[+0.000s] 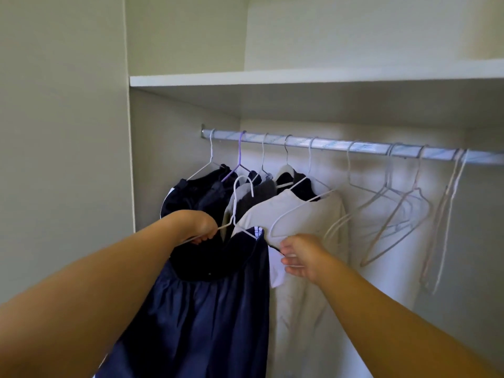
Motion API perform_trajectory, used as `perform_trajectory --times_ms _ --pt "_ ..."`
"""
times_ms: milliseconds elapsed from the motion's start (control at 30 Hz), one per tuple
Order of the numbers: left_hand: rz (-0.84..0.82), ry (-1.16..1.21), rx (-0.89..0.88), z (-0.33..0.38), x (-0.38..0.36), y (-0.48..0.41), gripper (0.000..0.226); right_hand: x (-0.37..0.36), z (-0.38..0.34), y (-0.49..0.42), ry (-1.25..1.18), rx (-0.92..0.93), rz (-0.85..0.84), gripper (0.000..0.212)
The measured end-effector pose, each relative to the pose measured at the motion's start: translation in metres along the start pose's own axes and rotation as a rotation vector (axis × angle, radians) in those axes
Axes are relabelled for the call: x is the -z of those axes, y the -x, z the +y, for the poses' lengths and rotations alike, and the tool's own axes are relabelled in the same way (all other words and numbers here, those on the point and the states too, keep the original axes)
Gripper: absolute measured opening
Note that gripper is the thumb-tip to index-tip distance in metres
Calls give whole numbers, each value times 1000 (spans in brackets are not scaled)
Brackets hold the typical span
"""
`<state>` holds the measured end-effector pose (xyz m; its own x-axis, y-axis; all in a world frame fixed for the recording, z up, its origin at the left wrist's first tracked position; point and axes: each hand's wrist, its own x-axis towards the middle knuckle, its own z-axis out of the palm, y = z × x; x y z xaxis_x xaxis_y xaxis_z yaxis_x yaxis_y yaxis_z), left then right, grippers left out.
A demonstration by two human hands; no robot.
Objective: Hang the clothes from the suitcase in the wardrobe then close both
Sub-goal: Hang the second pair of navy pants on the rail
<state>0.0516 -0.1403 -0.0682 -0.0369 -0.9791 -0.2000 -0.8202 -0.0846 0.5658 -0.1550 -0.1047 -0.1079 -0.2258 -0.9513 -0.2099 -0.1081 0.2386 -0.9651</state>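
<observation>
Up close, the navy garment (pixel 207 317) hangs in front of the open wardrobe (pixel 163 159), filling the frame from the centre down to 7 o'clock. It is dark blue and gathered in soft folds below a darker rounded upper part, with a strip of white trim at its upper right edge and a white panel showing beside it. It is draped on a white wire hanger (pixel 234 211), whose hook stands free in the air below the rail (pixel 341 145) and is not hooked over it. The left hand (pixel 200 227), at about 9 o'clock of the garment's top, has its fingers curled tight round the hanger's left arm. The right hand (pixel 301 259), at about 3 o'clock of the garment's top, pinches the white edge of the fabric between thumb and bent fingers; whether the wire lies in that pinch too cannot be told. Directly behind, a cream garment (pixel 308 222) hangs from the rail and touches the navy one. At 11 o'clock, several dark clothes (pixel 196 195) crowd the rail's left end. Toward 2 o'clock, a cluster of empty hangers (pixel 395 203) dangles tilted. At 12 o'clock, a white shelf (pixel 300 77) spans the wardrobe above the rail.
</observation>
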Motion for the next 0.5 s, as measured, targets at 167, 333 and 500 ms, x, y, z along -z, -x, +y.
perform_trajectory --times_ms 167,333,500 --pt "20 76 1 5 5 -4 25 -2 -7 -6 8 1 22 14" --pt "-48 185 -25 15 -2 -7 25 -3 -12 -16 51 76 48 11" --pt "-78 271 -41 18 -3 -11 30 -2 -14 -34 -24 34 133 5"
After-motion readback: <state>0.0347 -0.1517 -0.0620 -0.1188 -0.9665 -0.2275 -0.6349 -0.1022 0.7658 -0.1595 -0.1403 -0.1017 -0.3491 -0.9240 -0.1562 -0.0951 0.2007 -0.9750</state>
